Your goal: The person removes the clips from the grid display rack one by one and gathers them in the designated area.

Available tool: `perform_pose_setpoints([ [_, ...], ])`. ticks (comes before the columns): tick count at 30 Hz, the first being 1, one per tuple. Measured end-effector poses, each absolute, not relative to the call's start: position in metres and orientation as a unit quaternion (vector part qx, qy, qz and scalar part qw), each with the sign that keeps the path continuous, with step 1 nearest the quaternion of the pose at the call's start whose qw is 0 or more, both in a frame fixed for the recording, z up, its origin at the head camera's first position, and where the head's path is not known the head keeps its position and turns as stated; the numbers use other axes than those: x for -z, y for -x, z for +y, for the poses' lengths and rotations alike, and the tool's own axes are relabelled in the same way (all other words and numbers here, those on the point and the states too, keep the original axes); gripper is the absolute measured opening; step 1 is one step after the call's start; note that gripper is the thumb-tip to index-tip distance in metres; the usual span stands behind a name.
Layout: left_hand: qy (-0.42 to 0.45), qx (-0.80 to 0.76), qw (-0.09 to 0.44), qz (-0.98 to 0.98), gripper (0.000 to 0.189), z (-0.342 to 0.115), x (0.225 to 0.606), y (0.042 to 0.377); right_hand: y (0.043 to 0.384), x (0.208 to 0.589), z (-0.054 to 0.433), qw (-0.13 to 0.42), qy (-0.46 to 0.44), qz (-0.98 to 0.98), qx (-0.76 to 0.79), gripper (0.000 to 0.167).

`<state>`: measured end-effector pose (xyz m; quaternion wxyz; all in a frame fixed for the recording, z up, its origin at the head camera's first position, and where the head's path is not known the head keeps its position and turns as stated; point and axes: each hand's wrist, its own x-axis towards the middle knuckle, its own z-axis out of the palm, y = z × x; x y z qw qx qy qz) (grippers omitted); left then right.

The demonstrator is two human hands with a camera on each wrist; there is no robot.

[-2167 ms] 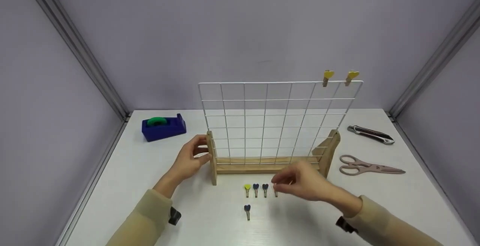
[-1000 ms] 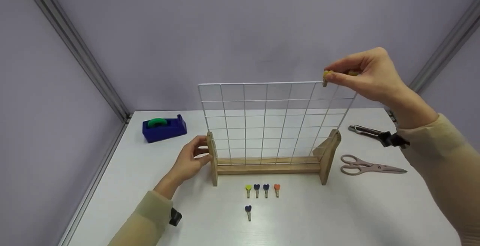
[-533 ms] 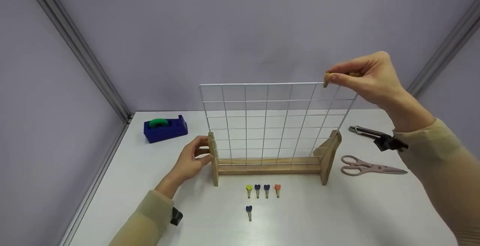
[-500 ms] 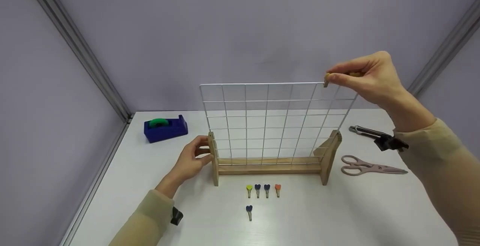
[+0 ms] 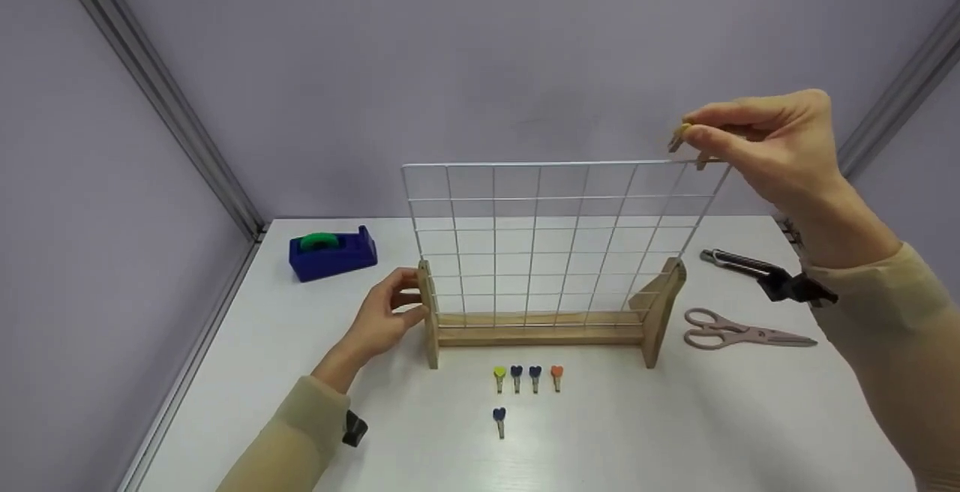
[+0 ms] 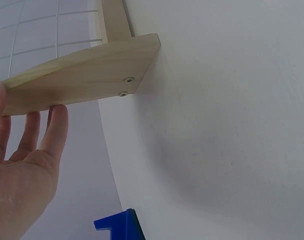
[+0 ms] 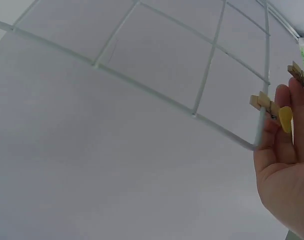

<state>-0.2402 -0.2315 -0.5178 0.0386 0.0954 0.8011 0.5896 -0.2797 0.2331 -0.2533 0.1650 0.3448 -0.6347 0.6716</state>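
Observation:
A white wire grid (image 5: 556,229) stands in a wooden base (image 5: 540,337). My left hand (image 5: 380,321) grips the base's left side piece (image 6: 81,80), thumb on one edge and fingertips on the other. Over the top right corner, my right hand (image 5: 784,139) pinches a heart clothespin (image 5: 678,136) between thumb and fingers; its wooden end is just above the top wire, apart from it. A second clothespin (image 5: 702,161) remains clipped on that wire, mostly behind the hand; its yellow heart (image 7: 286,120) shows in the right wrist view.
In front of the base lie a lime clothespin (image 5: 499,378), dark blue clothespins (image 5: 517,377) and an orange clothespin (image 5: 557,377). A blue tape dispenser (image 5: 333,253) stands at left. Scissors (image 5: 750,331) and a utility knife (image 5: 739,265) lie at right.
My right hand left the orange clothespin on the table, rose to the top wire, pinched a yellow clothespin and pulled it off, up and to the right. The left hand stayed put.

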Motion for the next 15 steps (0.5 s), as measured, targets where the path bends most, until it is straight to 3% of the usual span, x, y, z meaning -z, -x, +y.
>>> perform_pose_setpoints([
  [7, -0.100, -0.591, 0.040, 0.799, 0.050, -0.232, 0.518, 0.240, 0.251, 0.259, 0.224, 0.226, -0.401, -0.561, -0.688, 0.011],
  [15, -0.097, -0.593, 0.037, 0.798, 0.051, -0.232, 0.517, 0.240, 0.239, 0.303, 0.218, 0.201, -0.419, -0.602, -0.649, 0.013],
])
